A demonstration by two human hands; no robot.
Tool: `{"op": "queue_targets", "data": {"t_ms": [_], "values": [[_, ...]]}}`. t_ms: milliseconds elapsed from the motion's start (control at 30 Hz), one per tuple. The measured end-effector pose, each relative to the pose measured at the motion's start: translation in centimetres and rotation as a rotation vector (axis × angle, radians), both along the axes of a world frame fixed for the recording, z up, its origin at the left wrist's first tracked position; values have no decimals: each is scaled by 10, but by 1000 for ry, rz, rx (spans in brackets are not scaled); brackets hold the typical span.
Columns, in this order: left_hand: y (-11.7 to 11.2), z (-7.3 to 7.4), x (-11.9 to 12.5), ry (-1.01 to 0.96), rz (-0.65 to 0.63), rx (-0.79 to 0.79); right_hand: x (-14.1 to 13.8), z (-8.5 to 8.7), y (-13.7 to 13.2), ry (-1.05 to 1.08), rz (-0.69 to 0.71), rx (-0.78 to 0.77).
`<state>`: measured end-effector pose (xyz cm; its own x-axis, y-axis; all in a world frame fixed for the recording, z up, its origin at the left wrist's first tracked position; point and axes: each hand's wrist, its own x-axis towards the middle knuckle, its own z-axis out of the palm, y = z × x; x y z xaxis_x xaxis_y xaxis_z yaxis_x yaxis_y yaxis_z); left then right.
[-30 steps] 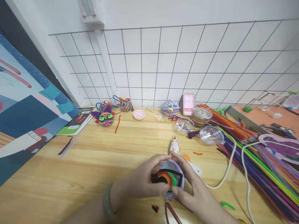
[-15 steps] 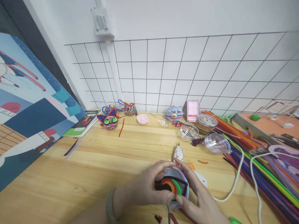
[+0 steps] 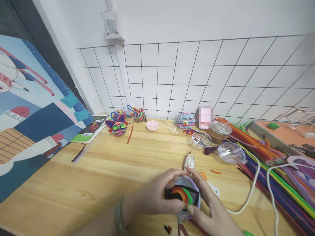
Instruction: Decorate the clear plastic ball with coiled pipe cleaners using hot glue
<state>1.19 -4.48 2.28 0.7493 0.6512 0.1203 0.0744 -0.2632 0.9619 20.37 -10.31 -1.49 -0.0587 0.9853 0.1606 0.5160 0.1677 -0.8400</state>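
Both hands grip a clear plastic half-ball [image 3: 183,196] wrapped with a lilac pipe cleaner and bearing black, red, orange and green arcs on its front. My left hand [image 3: 157,193] cups its left side, with the thumb pressed on the coloured arcs. My right hand [image 3: 209,206] wraps the right side, its thumb under the ball and its index finger over the top. A green bangle [image 3: 118,218] sits on my left wrist. A glue gun [image 3: 190,162] lies just behind the ball, nozzle pointing away.
Finished pipe-cleaner figures [image 3: 117,125] and small bowls [image 3: 152,125] stand near the wire grid. Clear half-shells [image 3: 231,152] and a long heap of coloured pipe cleaners [image 3: 275,167] fill the right. A white cord [image 3: 251,190] loops across. A painted board [image 3: 29,124] leans at left. Red-handled pliers [image 3: 183,229] lie near.
The view has shifted slightly, so everything sits a bit lower and further right. Both hands keep the same hold on the ball, with only small finger adjustments.
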Motion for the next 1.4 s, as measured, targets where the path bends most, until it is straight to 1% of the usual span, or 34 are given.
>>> {"op": "queue_targets", "data": {"t_ms": [167, 467, 633, 867, 1067, 1267, 1400], "values": [[-1, -2, 0, -13, -8, -17, 0, 3, -1, 37, 7, -4], [-2, -2, 1, -56, -14, -60, 0, 2, -1, 23, 4, -3], [-1, -3, 0, -37, -2, -18, 0, 3, -1, 31, -8, 5], [-1, -2, 0, -37, -9, -17, -2, 9, -3, 34, -10, -31], [-1, -2, 0, -34, -10, -16, -1, 10, -3, 42, 5, -48], [-1, -4, 1, -73, -22, -66, 3, 11, -1, 25, 44, -99], [-1, -6, 1, -81, -14, -69, 1, 11, -1, 52, 23, -77]]}}
